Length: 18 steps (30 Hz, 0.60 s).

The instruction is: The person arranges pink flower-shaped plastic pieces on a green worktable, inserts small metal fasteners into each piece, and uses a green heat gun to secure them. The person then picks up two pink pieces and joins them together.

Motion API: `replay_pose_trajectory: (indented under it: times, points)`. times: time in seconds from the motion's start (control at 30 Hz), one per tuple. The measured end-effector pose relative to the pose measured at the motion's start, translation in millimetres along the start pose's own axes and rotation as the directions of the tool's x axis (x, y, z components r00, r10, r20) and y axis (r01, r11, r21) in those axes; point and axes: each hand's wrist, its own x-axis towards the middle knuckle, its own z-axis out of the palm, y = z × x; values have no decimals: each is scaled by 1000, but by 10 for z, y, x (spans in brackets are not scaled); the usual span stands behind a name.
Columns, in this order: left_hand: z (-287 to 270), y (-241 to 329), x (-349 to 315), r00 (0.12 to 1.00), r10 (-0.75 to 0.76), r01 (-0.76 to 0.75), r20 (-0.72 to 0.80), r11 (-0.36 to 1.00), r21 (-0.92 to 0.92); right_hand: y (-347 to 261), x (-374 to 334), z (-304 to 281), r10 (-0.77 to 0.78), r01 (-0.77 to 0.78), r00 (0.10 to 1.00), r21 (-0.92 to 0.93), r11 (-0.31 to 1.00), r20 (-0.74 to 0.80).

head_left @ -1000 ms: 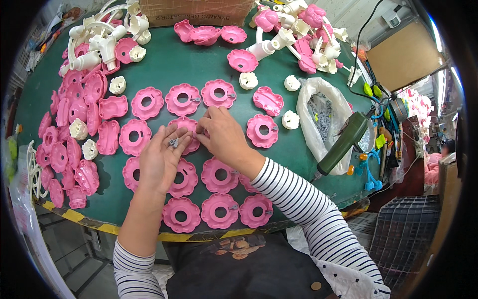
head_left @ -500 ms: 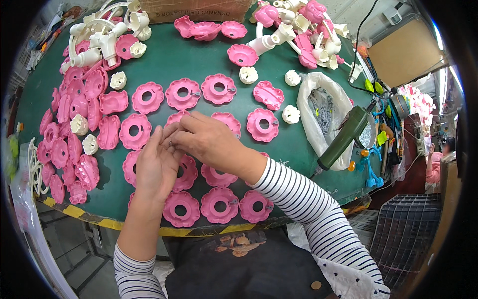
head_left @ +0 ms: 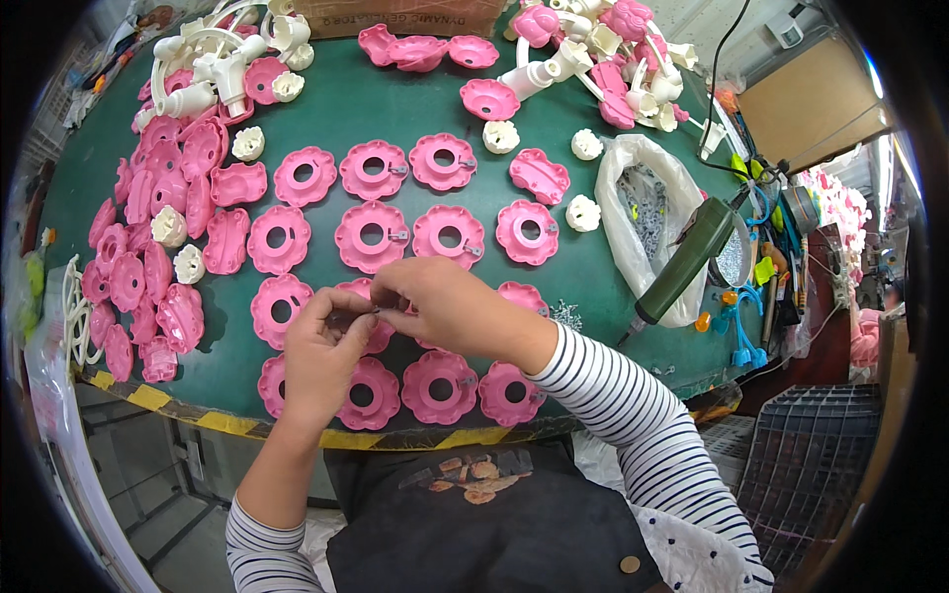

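My left hand [head_left: 321,361] and my right hand [head_left: 435,301] meet fingertip to fingertip over rows of pink flower-shaped plastic plates [head_left: 370,237]. Both are closed in a pinch around something small and dark, mostly hidden by the fingers. Each plate has a round central hole, and several carry a small grey metal clip [head_left: 398,235] beside it. Other plates, such as the one [head_left: 280,239] at the left, show no clip. My hands cover part of the third row. Just right of my right hand lies a little heap of small silvery screws [head_left: 565,314].
A green electric screwdriver [head_left: 684,259] leans over an open white bag [head_left: 610,232] of small metal parts. Pink shells [head_left: 127,281] pile up at the left, with white cup-shaped pieces [head_left: 168,226] among them. White tubular frames [head_left: 219,74] and a cardboard box [head_left: 405,17] stand at the back.
My hands have come lower and nearer to me, uncovering the second row of plates. Left fingers, stretched upward before, now bend into a pinch against the right ones. The view has shifted slightly.
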Motion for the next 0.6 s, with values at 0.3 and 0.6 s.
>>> replay_pose_trajectory:
  times: [0.3, 0.6]
  points:
    - [-3, -101, 12, 981, -155, 95, -119, 910, -403, 357, 181, 287, -181, 136, 982, -477, 869, -50]
    - [36, 1, -59, 990, -144, 119, -11, 854, -506, 23, 134, 213, -331, 309, 935, -168, 936, -128]
